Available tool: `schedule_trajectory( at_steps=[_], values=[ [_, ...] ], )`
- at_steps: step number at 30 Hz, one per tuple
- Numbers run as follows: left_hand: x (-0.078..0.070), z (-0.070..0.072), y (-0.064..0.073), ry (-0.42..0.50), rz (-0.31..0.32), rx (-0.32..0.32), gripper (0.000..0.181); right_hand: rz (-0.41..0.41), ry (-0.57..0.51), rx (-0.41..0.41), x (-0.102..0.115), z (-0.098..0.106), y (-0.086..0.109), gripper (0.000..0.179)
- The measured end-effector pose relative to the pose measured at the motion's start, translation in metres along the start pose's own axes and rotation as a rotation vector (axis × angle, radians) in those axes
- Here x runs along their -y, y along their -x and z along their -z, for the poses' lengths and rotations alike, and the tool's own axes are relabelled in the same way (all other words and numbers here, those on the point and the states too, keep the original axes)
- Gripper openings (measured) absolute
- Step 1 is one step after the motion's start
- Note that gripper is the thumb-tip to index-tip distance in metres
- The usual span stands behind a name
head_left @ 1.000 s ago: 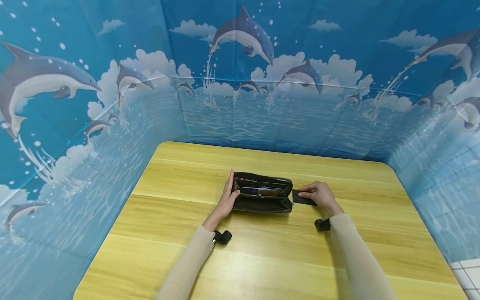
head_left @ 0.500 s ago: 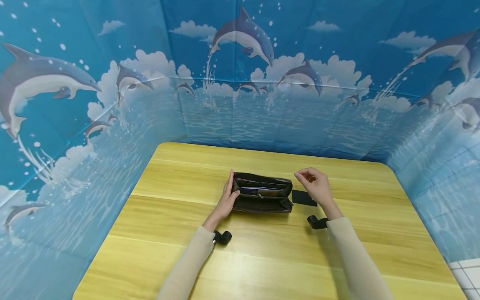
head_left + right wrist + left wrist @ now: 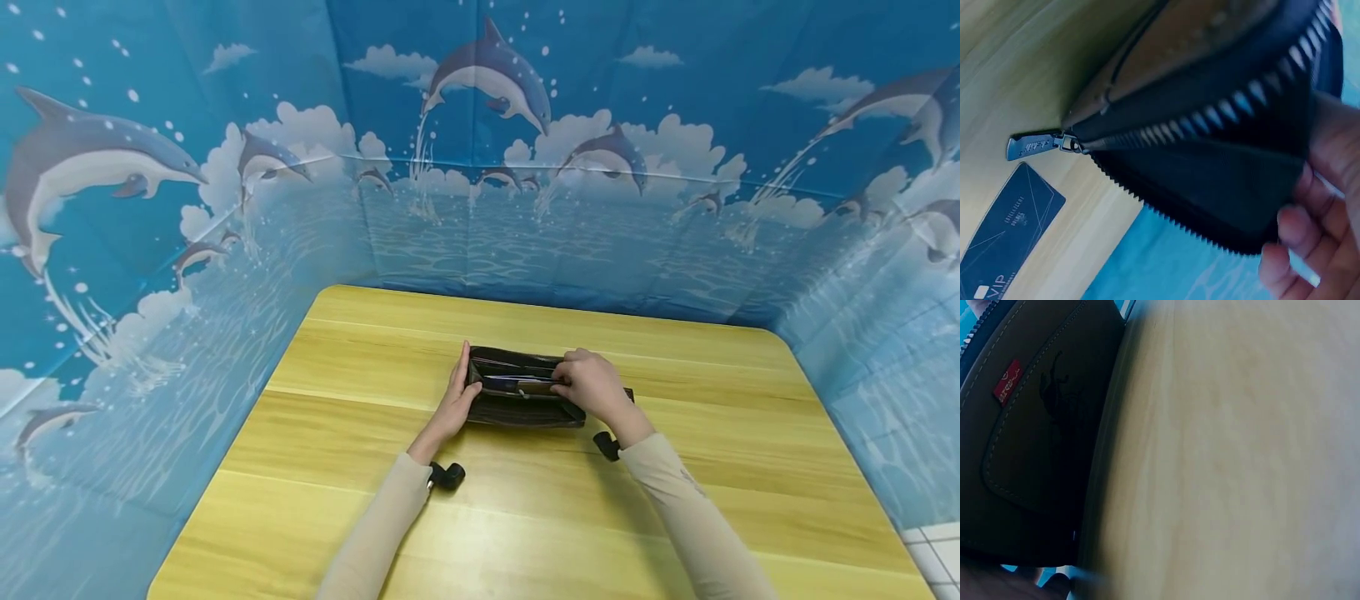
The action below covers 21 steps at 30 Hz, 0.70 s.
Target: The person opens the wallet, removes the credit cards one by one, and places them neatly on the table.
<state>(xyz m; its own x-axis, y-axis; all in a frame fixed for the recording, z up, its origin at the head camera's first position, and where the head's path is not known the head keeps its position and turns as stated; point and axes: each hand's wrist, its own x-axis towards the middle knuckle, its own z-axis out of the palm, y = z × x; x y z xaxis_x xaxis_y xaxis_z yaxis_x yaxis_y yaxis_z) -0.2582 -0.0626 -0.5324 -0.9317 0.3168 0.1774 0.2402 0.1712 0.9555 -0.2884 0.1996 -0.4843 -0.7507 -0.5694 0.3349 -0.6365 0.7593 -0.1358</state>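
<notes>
A dark long zip-around wallet stands unzipped on the table, its compartments facing up with cards inside. My left hand grips its left end, thumb at the front and fingers behind. My right hand is at the wallet's right end, its fingertips reaching into the opening. In the right wrist view its fingers bend at the wallet's edge; whether they pinch anything is hidden. A black VIP card lies flat beside the wallet, mostly covered by the right hand in the head view.
The wallet's metal zip pull sticks out at its right end. The yellow wood-grain table extends around the wallet. A blue dolphin-print curtain hangs along the table's back and sides.
My right hand let go of the black card on the table, lifted off it, then moved left to the wallet's opening. My left hand has kept its hold on the wallet.
</notes>
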Motion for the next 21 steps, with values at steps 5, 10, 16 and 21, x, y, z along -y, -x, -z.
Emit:
schedule_trajectory(
  at_steps=[5, 10, 16, 21],
  values=[
    [-0.003, -0.002, 0.001, -0.003, -0.009, -0.009, 0.065, -0.034, 0.158, 0.018, 0.001, -0.005, -0.005, 0.019],
    [-0.002, -0.001, 0.0, 0.008, -0.004, -0.001, 0.066, -0.096, 0.291, 0.059, 0.008, -0.005, -0.012, 0.03],
    [0.0, 0.0, -0.001, 0.023, -0.003, 0.002, 0.065, -0.121, 0.439, 0.036, 0.016, -0.012, -0.02, 0.022],
    [-0.001, -0.001, 0.0, 0.018, 0.005, -0.003, 0.066, -0.112, 0.446, 0.015, 0.013, -0.017, -0.017, 0.023]
  ],
)
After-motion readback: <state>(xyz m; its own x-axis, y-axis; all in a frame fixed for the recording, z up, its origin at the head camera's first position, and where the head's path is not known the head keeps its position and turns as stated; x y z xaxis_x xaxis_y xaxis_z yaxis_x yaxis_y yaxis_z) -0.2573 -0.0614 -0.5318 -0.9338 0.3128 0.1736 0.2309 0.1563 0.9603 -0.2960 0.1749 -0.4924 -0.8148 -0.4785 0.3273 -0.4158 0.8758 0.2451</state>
